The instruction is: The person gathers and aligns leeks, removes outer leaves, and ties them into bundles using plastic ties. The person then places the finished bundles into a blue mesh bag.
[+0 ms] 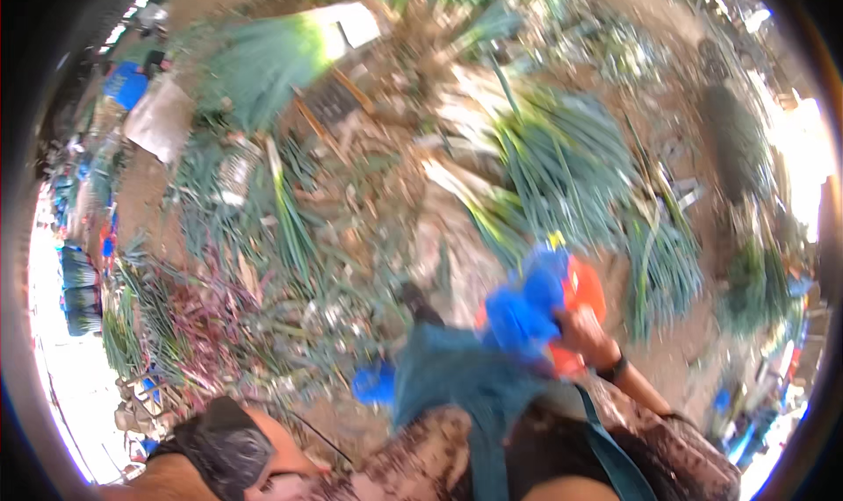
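Note:
My right hand [589,336], with a dark band at the wrist, grips a bunched blue plastic bag [527,307] and a red-orange plastic bag [583,287] in front of my teal apron [461,369]. A small yellow piece shows at the top of the bags. My left hand cannot be made out. At the lower left, bare skin and a crumpled black covering [227,448] lie beside a patterned sleeve [408,448]; blur hides whose arm this is. Beyond the bags lies a pile of leeks or similar long green onions [560,145], white ends pointing up and left.
Leaf scraps and loose stalks litter the ground. A large leek bundle [263,60] rests at the upper left, near a dark crate [332,102]. More bundles lie right [662,270]. Reddish-purple stalks [214,303] are at left. A blue bag [374,382] sits beside the apron.

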Motion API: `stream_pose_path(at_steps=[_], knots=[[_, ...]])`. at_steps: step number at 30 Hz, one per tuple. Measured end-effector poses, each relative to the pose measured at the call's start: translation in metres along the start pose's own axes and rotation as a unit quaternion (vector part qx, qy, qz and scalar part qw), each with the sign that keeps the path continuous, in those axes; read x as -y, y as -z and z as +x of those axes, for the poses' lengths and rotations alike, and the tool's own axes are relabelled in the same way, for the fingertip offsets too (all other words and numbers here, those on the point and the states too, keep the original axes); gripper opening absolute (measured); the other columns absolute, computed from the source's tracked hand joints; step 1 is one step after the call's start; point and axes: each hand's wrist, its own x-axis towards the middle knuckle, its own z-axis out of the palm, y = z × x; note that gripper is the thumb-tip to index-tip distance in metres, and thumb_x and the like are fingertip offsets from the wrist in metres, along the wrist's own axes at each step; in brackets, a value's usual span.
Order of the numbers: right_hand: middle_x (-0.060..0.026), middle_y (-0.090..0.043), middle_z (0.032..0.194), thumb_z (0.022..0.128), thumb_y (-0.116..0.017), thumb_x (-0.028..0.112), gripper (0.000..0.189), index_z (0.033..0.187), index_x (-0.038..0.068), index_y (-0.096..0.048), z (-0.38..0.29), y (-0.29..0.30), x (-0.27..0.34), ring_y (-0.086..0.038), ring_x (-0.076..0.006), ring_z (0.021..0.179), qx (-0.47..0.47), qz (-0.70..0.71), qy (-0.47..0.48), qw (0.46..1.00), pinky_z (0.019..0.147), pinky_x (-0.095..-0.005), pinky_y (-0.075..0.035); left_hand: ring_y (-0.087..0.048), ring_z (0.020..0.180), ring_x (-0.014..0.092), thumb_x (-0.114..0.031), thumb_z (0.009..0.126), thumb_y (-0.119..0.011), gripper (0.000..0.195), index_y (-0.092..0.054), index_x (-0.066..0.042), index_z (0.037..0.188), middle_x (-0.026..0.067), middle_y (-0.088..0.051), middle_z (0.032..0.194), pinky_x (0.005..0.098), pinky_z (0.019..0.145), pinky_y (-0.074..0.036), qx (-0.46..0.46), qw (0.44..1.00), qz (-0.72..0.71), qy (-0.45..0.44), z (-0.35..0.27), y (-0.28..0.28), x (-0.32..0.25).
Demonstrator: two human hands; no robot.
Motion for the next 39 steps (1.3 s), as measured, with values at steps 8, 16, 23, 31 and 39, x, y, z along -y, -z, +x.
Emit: stream_pose_path(at_steps=[8, 16, 23, 31, 39], knots=[[-0.0141, -0.061, 0.061, 0.072, -0.074, 0.027, 0.024, 0.084, 0.01, -0.062, 0.089, 0.005, 0.019, -0.063, -0.0351, 0.055, -0.103, 0.076, 0.043, 0.991, 0.05, -0.0446, -0.048, -0.057, 0.092, 0.021, -0.01, 0.09, -0.061, 0.019, -0.06, -0.003, 0.107, 0.009, -0.06, 0.104, 0.0343, 0.083, -0.048, 0.0, 1.0, -0.009, -0.005, -0.022, -0.044, 0.078], [-0.0154, -0.06, 0.061, 0.069, -0.077, 0.028, 0.03, 0.087, 0.008, -0.063, 0.127, 0.037, -0.021, -0.063, -0.0343, 0.056, -0.085, 0.03, -0.003, 0.996, 0.049, -0.046, -0.046, -0.056, 0.087, 0.02, -0.009, 0.091, -0.058, 0.014, -0.06, -0.003, 0.103, 0.0078, -0.06, 0.099, 0.0339, 0.08, -0.048, 0.0, 0.999, 0.012, 0.039, -0.024, -0.08, 0.152], [-0.0195, -0.06, 0.064, 0.068, -0.072, 0.017, 0.02, 0.082, 0.005, -0.063, 0.255, 0.101, -0.063, -0.062, -0.0418, 0.062, -0.133, 0.119, -0.047, 0.983, 0.056, -0.0479, -0.049, -0.056, 0.082, 0.019, -0.008, 0.092, -0.056, 0.01, -0.059, -0.004, 0.1, 0.0067, -0.059, 0.095, 0.0335, 0.077, -0.048, -0.164, 0.863, 0.037, 0.476, -0.075, -0.194, 0.198], [-0.0164, -0.06, 0.063, 0.071, -0.072, 0.014, 0.013, 0.082, 0.008, -0.068, 0.413, 0.218, -0.084, -0.06, -0.0358, 0.055, -0.188, 0.185, -0.012, 0.964, 0.052, -0.0389, -0.05, -0.055, 0.065, 0.015, -0.02, 0.091, -0.062, 0.012, -0.062, -0.008, 0.091, 0.0008, -0.059, 0.076, 0.0353, 0.061, -0.046, 0.316, 0.34, -0.32, 0.826, -0.328, -0.417, -0.073], [-0.0081, -0.067, 0.076, 0.074, -0.074, 0.004, 0.014, 0.086, 0.002, -0.067, 0.532, 0.314, -0.095, -0.062, -0.0172, 0.065, -0.225, 0.157, -0.102, 0.956, 0.06, -0.034, -0.05, -0.057, 0.055, 0.016, -0.023, 0.088, -0.061, 0.021, -0.062, -0.009, 0.073, 0.0006, -0.06, 0.063, 0.037, 0.053, -0.042, 0.435, 0.43, -0.309, 0.728, -0.412, -0.458, -0.032]])
